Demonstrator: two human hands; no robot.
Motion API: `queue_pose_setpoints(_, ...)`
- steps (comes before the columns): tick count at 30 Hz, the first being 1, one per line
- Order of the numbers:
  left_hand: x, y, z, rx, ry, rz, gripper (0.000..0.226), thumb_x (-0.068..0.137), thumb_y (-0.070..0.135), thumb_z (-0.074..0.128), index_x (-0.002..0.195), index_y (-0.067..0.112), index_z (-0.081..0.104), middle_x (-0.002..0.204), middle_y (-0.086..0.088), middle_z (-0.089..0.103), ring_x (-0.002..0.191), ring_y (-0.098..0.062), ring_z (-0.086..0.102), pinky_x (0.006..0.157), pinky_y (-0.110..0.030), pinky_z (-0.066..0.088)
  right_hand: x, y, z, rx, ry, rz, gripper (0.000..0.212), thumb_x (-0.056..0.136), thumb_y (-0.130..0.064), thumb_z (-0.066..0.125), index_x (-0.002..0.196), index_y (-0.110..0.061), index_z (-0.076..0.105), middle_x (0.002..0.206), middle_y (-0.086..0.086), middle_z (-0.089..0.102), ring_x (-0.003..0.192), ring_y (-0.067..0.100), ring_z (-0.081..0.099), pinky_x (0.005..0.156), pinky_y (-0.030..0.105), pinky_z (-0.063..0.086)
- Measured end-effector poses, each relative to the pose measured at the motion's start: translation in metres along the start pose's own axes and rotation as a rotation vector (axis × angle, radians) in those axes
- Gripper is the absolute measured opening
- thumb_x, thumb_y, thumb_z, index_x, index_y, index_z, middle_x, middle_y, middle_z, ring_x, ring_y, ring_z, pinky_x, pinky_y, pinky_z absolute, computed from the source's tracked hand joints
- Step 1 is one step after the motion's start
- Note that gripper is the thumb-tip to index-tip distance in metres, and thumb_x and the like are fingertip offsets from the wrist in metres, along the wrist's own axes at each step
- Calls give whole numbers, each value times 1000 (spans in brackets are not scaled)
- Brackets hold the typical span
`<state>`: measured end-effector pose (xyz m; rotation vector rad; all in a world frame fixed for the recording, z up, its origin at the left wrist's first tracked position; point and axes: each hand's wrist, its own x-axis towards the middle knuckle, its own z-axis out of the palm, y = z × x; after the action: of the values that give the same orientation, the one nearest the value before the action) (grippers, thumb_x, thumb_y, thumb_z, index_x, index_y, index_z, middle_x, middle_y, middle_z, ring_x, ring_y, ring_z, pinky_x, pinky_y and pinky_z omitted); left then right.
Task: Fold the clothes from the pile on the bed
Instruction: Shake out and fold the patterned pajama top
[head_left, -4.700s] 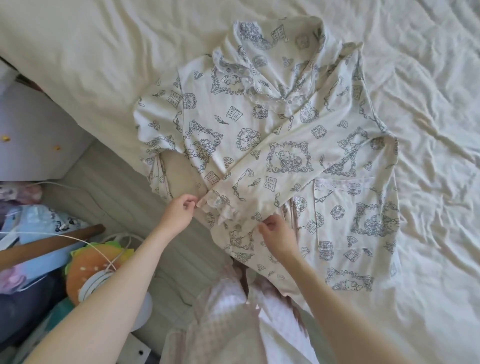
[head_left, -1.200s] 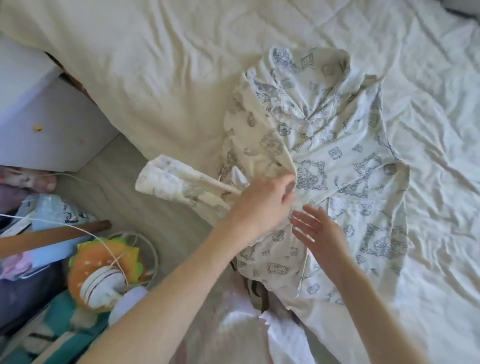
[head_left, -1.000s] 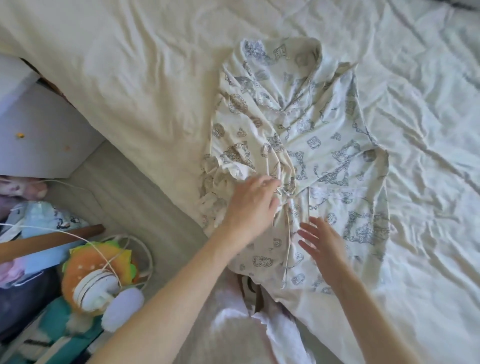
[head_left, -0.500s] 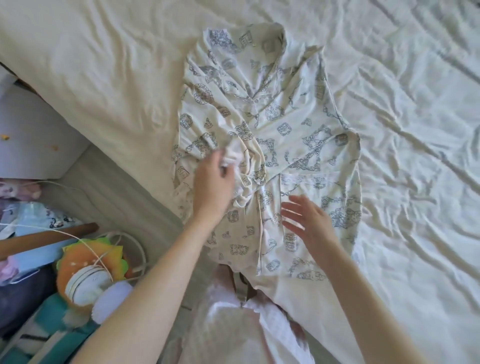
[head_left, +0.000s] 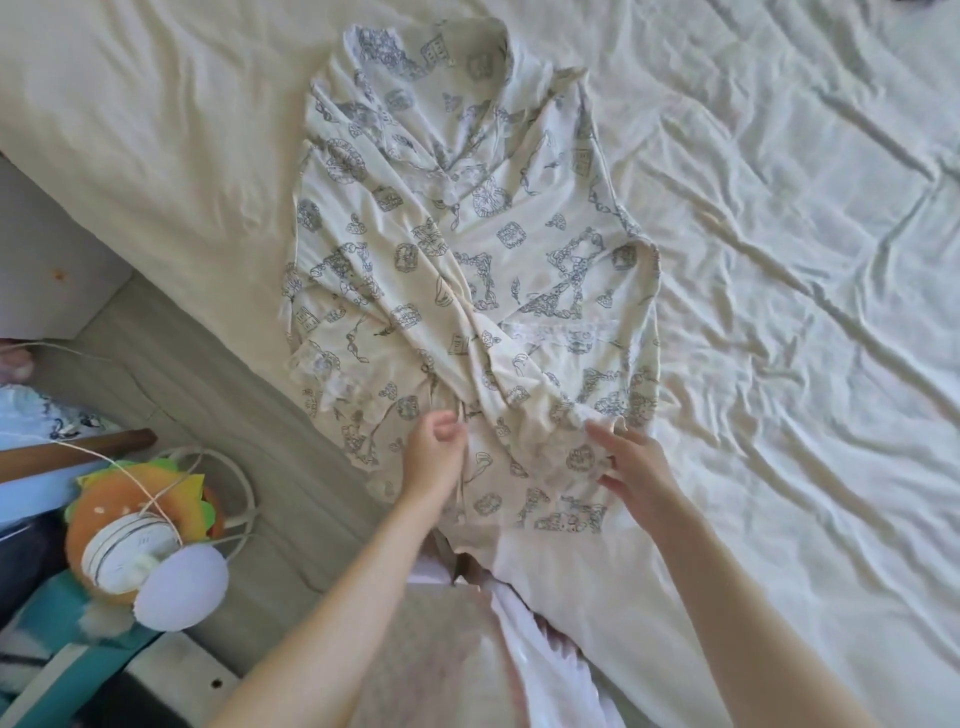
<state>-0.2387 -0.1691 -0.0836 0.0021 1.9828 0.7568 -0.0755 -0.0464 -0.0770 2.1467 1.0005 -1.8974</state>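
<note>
A cream pyjama top (head_left: 467, 249) with grey-blue prints lies lengthwise on the white bed sheet (head_left: 779, 312), collar far from me. Its left side and sleeve are folded in over the middle, so it forms a narrow strip. My left hand (head_left: 434, 457) hovers over the near hem with loosely curled fingers and holds nothing. My right hand (head_left: 636, 470) is open at the near right part of the top. Its straight fingertips touch a bunched fold there.
The bed edge runs diagonally at the left, with grey floor (head_left: 208, 395) below it. On the floor lie a burger-shaped plush (head_left: 140, 499), a white round pad (head_left: 182, 592) and a cable (head_left: 234, 478). A white cabinet (head_left: 47, 260) stands at far left.
My left hand has laid the sleeve across the top, let go and drawn back toward the hem. My right hand has slid a little right onto the lower fold.
</note>
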Motion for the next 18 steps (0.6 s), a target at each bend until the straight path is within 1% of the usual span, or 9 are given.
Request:
queue_pose_setpoints(2, 16, 10, -4, -288, 39, -111, 20, 94, 18, 56, 112, 12, 55, 103, -3, 63, 85, -15, 60, 77, -28, 51, 3, -3, -1, 34, 60, -40, 22, 87, -4, 60, 105, 7, 61, 82, 11, 57, 76, 21, 54, 75, 36, 50)
queue_pose_setpoints(4, 28, 26, -7, -523, 10, -192, 10, 93, 20, 57, 94, 11, 59, 89, -4, 64, 75, -14, 58, 69, -26, 47, 0, -4, -12, 158, -19, -92, 12, 86, 4, 54, 94, 1, 63, 78, 9, 61, 70, 17, 58, 65, 28, 49)
queue_pose_setpoints(7, 43, 45, -10, -652, 45, -297, 10, 91, 20, 60, 89, 10, 62, 89, -7, 66, 74, -16, 57, 64, -26, 40, -8, 0, -38, 404, -242, -131, 18, 84, 8, 51, 93, -3, 61, 89, 7, 69, 78, 16, 65, 72, 30, 53)
queue_pose_setpoints(8, 45, 50, -11, -688, 77, -317, 6, 89, 16, 62, 88, 10, 63, 88, -7, 66, 74, -17, 57, 66, -27, 42, -9, 2, -47, 425, -248, -140, 18, 83, 9, 50, 91, -4, 61, 89, 7, 70, 77, 16, 65, 70, 30, 54)
queue_pose_setpoints(10, 44, 52, -15, -753, 103, -294, 2, 87, 10, 64, 87, 8, 62, 86, -6, 66, 74, -17, 62, 71, -29, 50, -8, 5, -59, 410, -161, -138, 21, 84, 9, 49, 88, -7, 62, 84, 5, 68, 73, 15, 64, 67, 29, 53)
queue_pose_setpoints(12, 38, 49, -22, -740, 39, -223, 4, 88, 7, 61, 92, 7, 62, 84, -6, 69, 75, -17, 67, 70, -30, 55, -4, 8, -63, 306, -5, -97, 18, 88, 5, 51, 97, -6, 62, 81, 4, 64, 71, 16, 60, 67, 29, 49)
queue_pose_setpoints(14, 31, 39, -27, -601, -24, -221, 9, 90, 8, 59, 99, 5, 62, 83, -6, 67, 71, -17, 65, 66, -30, 54, 4, 7, -60, 22, 201, -75, 20, 90, -3, 55, 110, -1, 60, 87, 9, 63, 72, 18, 56, 66, 29, 43)
queue_pose_setpoints(16, 31, 35, -34, -540, 16, -246, 13, 91, 8, 57, 103, 5, 59, 82, -6, 62, 70, -17, 61, 67, -30, 53, 12, -1, -53, -314, 397, -124, 30, 91, -11, 55, 120, -2, 55, 107, 12, 63, 90, 23, 58, 78, 35, 44)
queue_pose_setpoints(18, 43, 38, -46, -512, 111, -199, 16, 93, 7, 55, 108, 6, 57, 84, -5, 61, 72, -17, 60, 70, -30, 53, 17, -22, -38, -520, 454, -267, 37, 93, -20, 52, 126, -5, 52, 123, 12, 59, 110, 27, 56, 94, 39, 43)
